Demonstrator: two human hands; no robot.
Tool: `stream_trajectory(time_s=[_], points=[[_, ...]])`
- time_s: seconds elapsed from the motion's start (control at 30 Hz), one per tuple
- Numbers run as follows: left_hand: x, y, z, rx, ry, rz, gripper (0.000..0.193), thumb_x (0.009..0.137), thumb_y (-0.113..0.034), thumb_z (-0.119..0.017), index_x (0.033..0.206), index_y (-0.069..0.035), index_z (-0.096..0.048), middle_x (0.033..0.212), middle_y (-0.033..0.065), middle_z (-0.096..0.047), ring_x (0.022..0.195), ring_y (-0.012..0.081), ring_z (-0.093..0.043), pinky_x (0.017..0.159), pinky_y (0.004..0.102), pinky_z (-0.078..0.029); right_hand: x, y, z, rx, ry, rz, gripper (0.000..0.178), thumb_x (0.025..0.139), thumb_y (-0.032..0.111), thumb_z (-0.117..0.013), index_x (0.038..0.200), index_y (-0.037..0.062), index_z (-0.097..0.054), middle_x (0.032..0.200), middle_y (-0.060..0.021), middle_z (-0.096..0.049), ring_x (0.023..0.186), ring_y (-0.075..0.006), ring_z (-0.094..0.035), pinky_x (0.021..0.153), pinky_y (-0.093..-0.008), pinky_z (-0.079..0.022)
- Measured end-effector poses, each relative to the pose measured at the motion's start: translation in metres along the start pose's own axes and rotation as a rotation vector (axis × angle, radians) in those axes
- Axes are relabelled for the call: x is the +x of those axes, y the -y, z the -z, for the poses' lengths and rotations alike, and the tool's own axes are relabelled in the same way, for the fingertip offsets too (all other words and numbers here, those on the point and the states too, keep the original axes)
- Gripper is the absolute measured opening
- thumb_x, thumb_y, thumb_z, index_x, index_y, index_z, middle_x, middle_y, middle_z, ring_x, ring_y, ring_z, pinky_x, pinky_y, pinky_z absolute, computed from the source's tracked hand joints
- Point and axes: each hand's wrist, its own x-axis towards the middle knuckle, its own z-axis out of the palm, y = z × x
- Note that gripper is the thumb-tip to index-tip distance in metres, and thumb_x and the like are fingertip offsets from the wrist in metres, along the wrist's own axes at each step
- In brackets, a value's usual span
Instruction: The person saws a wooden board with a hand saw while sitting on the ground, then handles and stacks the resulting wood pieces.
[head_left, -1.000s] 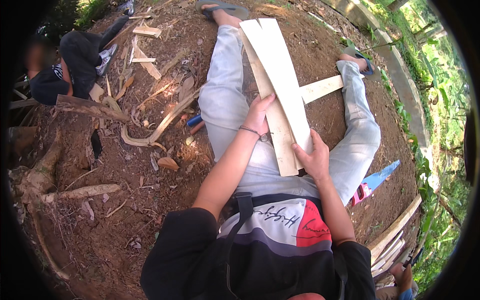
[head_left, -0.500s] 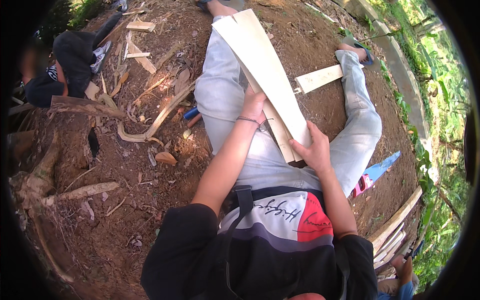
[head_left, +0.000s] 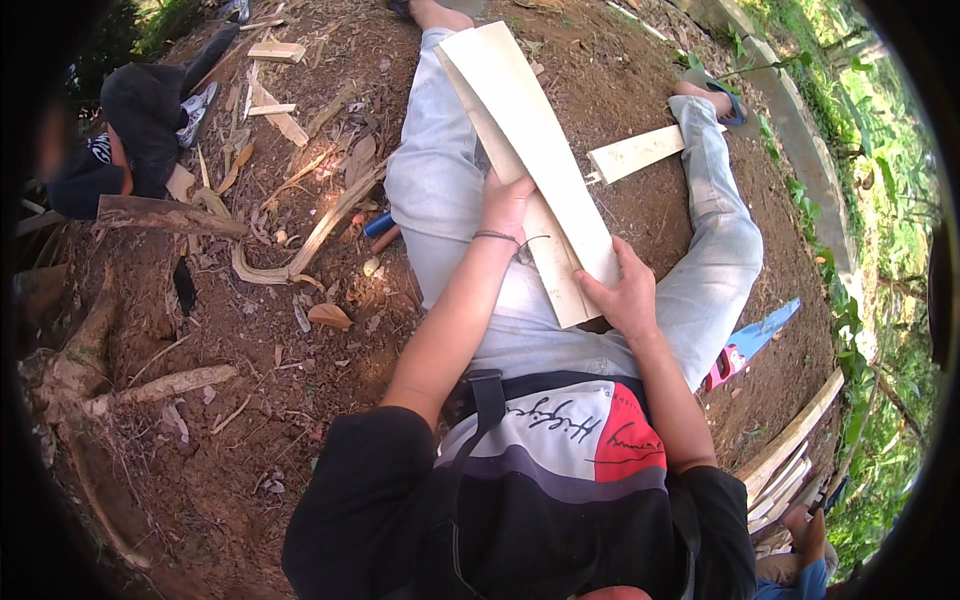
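Note:
Two pale, thin wooden boards lie across my lap, crossing at a narrow angle. The upper board [head_left: 540, 140] runs from beyond my left knee to my right hand, over the lower board [head_left: 553, 262], whose near end sticks out at its left. My left hand [head_left: 508, 207] is closed around the left side of the boards at mid-length, its fingers partly hidden beneath them. My right hand [head_left: 628, 290] grips the upper board's near end, thumb on top; its other fingers lie along the right edge.
Another pale board [head_left: 637, 153] lies by my right shin. A saw with a blue blade [head_left: 768, 328] and pink handle rests beside my right thigh. Wood offcuts [head_left: 277, 52], a curved branch [head_left: 320, 235] and a blue-handled object [head_left: 379, 225] lie leftward. A person [head_left: 150, 120] sits far left.
The boards have fanned apart slightly: more of the lower board shows along the left, and its near end has shifted left. Both hands keep their hold, nearly in place.

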Motion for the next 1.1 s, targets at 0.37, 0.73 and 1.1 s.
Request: stream_trajectory(time_s=[0.37,0.73,1.1], points=[[-0.001,-0.003,0.000,-0.030,0.012,0.064,0.041,0.082,-0.003,-0.068,0.121,0.002,-0.054,0.111,0.0143,-0.064,0.096,0.0250,-0.066,0.080,0.0375,-0.056,0.002,-0.013,-0.004,-0.012,-0.025,0.028,0.069,0.070,0.033,-0.080,0.120,-0.0065,-0.054,0.103,-0.0234,-0.065,0.092,-0.0356,-0.066,0.082,-0.0397,-0.051],[-0.002,-0.003,-0.002,-0.026,-0.072,0.023,0.041,0.082,0.001,-0.068,0.119,0.004,-0.053,0.111,0.0152,-0.064,0.096,0.0256,-0.066,0.080,0.0369,-0.056,0.003,-0.017,-0.006,-0.096,-0.073,0.092,0.067,0.071,0.034,-0.080,0.117,-0.0068,-0.055,0.104,-0.0245,-0.065,0.094,-0.0353,-0.066,0.083,-0.0397,-0.052],[-0.002,-0.004,0.000,-0.018,0.031,0.039,0.044,0.082,-0.003,-0.070,0.121,0.004,-0.052,0.113,0.0153,-0.063,0.100,0.0260,-0.064,0.084,0.0387,-0.054,0.011,-0.013,0.012,0.112,-0.277,-0.067,0.062,0.075,0.029,-0.081,0.116,-0.0056,-0.050,0.096,-0.0197,-0.067,0.089,-0.0274,-0.067,0.081,-0.0376,-0.050]])
